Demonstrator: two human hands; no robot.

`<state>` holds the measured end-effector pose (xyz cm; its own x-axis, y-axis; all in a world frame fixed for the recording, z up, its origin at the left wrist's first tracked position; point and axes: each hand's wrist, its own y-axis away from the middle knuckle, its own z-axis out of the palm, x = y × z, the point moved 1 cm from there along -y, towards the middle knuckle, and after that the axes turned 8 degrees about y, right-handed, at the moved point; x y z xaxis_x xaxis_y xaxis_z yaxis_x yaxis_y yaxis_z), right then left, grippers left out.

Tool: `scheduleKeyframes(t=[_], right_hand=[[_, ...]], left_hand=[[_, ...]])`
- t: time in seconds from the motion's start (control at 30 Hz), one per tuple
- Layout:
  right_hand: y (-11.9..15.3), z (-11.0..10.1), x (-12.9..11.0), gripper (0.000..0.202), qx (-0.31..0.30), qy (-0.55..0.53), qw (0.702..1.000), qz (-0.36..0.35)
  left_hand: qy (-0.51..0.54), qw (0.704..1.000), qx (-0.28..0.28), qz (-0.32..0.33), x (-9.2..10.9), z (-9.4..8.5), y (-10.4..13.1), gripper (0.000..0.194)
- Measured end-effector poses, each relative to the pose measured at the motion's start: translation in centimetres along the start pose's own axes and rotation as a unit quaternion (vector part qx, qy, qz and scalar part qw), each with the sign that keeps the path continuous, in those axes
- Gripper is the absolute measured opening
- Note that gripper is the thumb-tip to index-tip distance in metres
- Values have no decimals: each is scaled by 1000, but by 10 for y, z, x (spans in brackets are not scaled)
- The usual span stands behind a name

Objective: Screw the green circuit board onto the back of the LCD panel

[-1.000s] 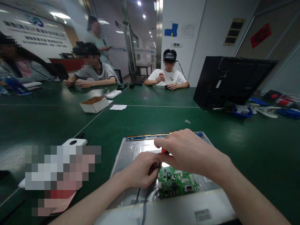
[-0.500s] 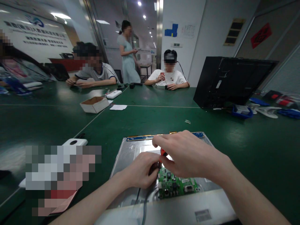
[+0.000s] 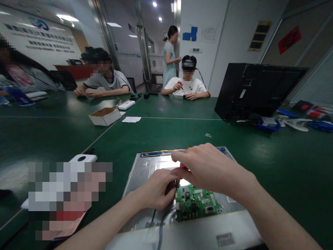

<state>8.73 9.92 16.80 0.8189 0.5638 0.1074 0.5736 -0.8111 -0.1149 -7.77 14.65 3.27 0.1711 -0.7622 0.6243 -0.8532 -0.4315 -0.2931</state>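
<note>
My right hand point(image 3: 208, 166) is closed around the red handle of a screwdriver point(image 3: 183, 166), mostly covered by the fingers. It is held above the upper left corner of a green circuit board point(image 3: 196, 201). My left hand point(image 3: 161, 187) is curled in a pinch at that same corner, beside the screwdriver's lower end. What its fingertips hold, if anything, is hidden. Beneath both hands lies a silver metal display panel point(image 3: 137, 177), with a blue strip board point(image 3: 153, 153) along its far edge. A grey cable point(image 3: 160, 229) runs down the panel's near side.
A black monitor point(image 3: 255, 90) stands at the right, by a blue tray point(image 3: 269, 125). An open box point(image 3: 105, 117) and white paper point(image 3: 131, 119) lie farther left. Beside my left arm are a white device point(image 3: 83, 158) and a blurred-out item. Other people sit around the green table point(image 3: 171, 130).
My right hand has turned slightly around the screwdriver, its thumb now stretched toward my left hand. My left hand stays put. A standing person in the background has walked to the right.
</note>
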Motion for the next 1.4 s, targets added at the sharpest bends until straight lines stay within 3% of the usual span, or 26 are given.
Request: scheduleKeyframes(t=[0.2, 0.53, 0.8, 1.0, 1.17, 1.4], right_hand=[[4, -1, -1, 11, 8, -19, 1000, -16], [1, 0, 0, 16, -5, -20, 1000, -14], [2, 0, 0, 7, 3, -15, 1000, -17], [3, -3, -2, 13, -22, -31, 999, -22], [3, -1, -1, 13, 0, -28, 999, -18], [1, -3, 0, 18, -15, -16, 1000, 5]], left_hand=[[-4, 1000, -8, -19, -4, 1, 0, 9], [-5, 1000, -9, -5, -1, 0, 0, 18], [-19, 1000, -5, -10, -3, 1, 1, 10], [5, 1000, -7, -12, -3, 1, 1, 15], [-2, 1000, -2, -10, -2, 0, 1, 15], [10, 1000, -22, -5, 1, -3, 0, 16]])
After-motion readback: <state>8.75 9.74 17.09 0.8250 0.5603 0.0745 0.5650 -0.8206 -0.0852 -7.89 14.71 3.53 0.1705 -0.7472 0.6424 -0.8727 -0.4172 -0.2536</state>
